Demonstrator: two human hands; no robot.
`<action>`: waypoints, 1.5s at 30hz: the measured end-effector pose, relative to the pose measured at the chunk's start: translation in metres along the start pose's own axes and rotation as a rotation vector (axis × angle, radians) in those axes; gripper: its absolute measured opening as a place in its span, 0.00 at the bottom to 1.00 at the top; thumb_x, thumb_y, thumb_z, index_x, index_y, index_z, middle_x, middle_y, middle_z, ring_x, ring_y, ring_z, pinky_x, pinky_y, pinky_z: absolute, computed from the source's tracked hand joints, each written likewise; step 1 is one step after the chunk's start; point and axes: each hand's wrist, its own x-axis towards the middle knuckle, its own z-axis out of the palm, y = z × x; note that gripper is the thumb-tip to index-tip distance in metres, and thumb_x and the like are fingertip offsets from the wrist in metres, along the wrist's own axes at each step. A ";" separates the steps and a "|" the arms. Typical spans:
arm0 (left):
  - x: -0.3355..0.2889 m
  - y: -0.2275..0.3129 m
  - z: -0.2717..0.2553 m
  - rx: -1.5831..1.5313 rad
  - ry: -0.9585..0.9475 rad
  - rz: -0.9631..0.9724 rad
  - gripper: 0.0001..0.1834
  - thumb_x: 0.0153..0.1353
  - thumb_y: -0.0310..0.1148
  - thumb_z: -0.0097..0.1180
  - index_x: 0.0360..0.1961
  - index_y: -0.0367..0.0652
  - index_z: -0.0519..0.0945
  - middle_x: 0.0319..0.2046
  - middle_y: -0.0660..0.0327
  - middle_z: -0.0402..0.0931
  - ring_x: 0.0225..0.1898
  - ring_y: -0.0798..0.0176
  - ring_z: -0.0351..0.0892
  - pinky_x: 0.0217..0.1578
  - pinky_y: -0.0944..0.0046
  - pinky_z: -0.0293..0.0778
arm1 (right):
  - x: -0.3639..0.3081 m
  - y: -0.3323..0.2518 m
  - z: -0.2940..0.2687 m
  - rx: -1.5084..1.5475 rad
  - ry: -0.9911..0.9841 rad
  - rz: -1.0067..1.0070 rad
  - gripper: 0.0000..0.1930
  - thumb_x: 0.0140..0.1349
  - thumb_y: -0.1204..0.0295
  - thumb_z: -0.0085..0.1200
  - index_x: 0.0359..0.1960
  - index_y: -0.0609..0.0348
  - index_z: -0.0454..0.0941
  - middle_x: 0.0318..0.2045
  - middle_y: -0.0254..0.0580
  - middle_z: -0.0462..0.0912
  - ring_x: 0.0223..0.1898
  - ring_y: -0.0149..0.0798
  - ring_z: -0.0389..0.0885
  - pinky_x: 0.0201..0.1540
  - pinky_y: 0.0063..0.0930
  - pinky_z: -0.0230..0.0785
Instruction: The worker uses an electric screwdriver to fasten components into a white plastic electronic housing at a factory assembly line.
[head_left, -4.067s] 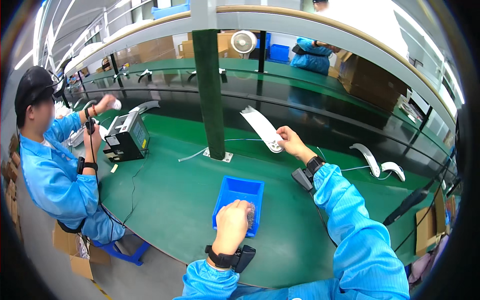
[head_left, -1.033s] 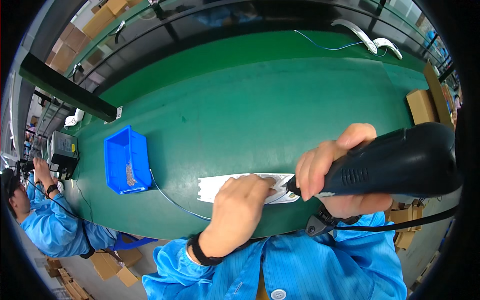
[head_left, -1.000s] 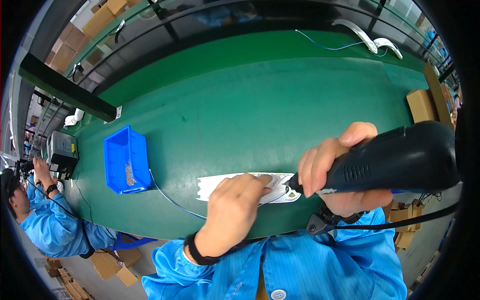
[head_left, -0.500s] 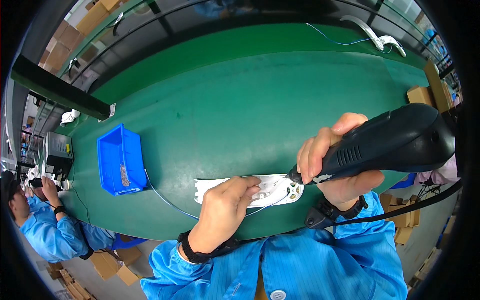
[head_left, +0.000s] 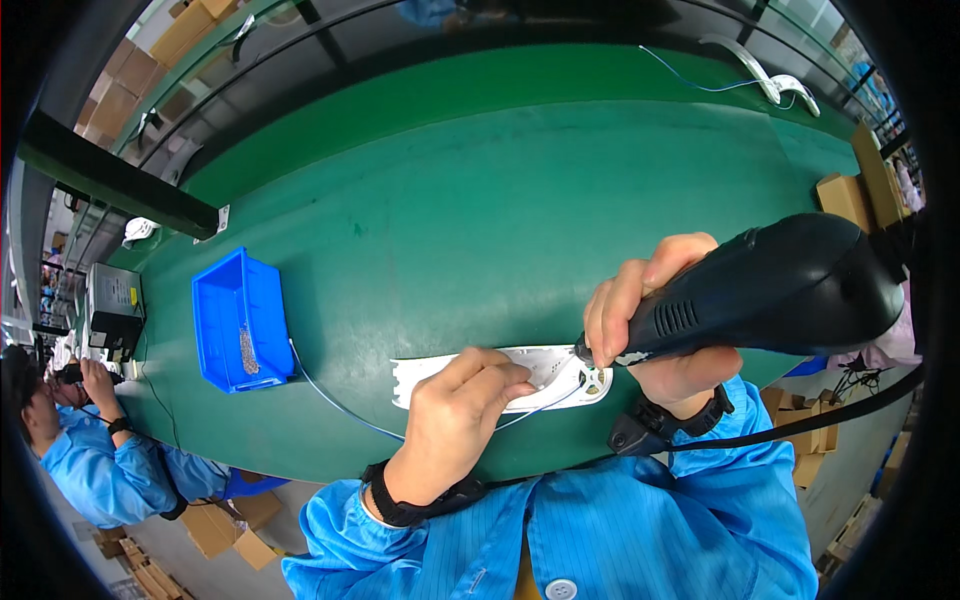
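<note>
A long white plastic housing lies on the green bench in front of me, its right end rounded with round cut-outs. My right hand wraps around a black electric screwdriver, its nose tilted down to the left at the housing's right end. Resting over the middle of the housing, my left hand has its thumb and fingers pinched together; what is between them, if anything, is hidden. A thin blue-and-white wire curves across the bench, passes behind my left hand and reaches the housing's right end.
A blue bin holding small metal pieces stands to the left. Another white part with a wire lies at the far right. A cardboard box sits at the right edge. At the far left, a co-worker sits by a grey box-shaped device.
The screwdriver and my right hand have shifted slightly left and down. My left hand's pinched fingers have moved slightly right over the housing.
</note>
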 end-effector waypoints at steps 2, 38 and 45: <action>0.001 0.004 -0.002 0.005 0.024 -0.047 0.05 0.45 0.22 0.61 0.26 0.38 0.80 0.24 0.60 0.77 0.25 0.59 0.78 0.24 0.64 0.75 | 0.000 0.001 0.000 0.001 -0.008 -0.008 0.38 0.46 0.33 0.46 0.40 0.56 0.56 0.16 0.38 0.70 0.12 0.33 0.70 0.16 0.23 0.65; -0.032 -0.067 -0.165 0.888 0.472 -0.228 0.12 0.50 0.19 0.53 0.38 0.34 0.72 0.34 0.49 0.74 0.33 0.49 0.76 0.33 0.58 0.72 | -0.005 0.008 0.040 0.332 -0.270 -0.361 0.37 0.51 0.38 0.49 0.44 0.58 0.55 0.20 0.46 0.73 0.15 0.36 0.73 0.19 0.26 0.68; -0.049 -0.121 -0.165 0.791 0.107 -0.346 0.10 0.46 0.24 0.52 0.33 0.33 0.75 0.29 0.46 0.75 0.35 0.42 0.74 0.34 0.52 0.70 | -0.005 0.013 0.045 0.303 -0.254 -0.359 0.37 0.51 0.37 0.48 0.45 0.58 0.55 0.20 0.45 0.73 0.15 0.35 0.73 0.18 0.24 0.68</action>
